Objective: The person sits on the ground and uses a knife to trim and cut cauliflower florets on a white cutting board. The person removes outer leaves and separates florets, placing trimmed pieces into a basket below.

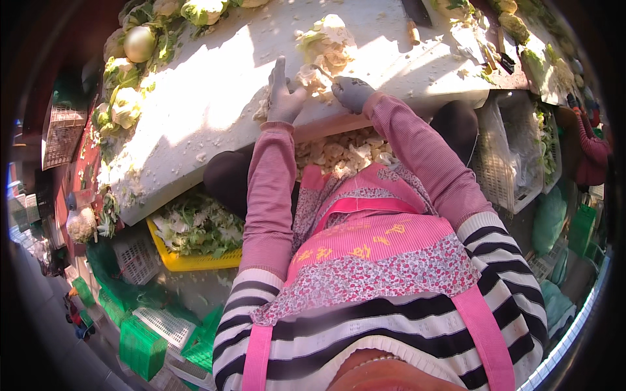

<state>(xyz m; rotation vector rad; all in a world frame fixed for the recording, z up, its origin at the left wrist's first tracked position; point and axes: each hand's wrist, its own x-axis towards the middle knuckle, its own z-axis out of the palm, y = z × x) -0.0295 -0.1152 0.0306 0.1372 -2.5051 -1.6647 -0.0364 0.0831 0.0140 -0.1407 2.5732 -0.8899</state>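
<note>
My right hand (353,93), in a grey glove, is closed around a small knife (324,73) whose blade points left over cut cauliflower pieces (313,78). Just beyond lies a partly trimmed cauliflower head (330,41) on the white board (210,102). My left hand (285,95), gloved too, is over the board left of those pieces, its index finger stretched away from me and the thumb apart; nothing shows in it. Cut florets (347,149) fill the space below the board's near edge, between my knees.
Cauliflowers (126,107) line the board's left side. A cleaver with a wooden handle (413,33) lies at the far right. A yellow crate (195,261) of leaves is below left; a white crate (518,195) with plastic stands right. Another person's sleeve (589,139) shows far right.
</note>
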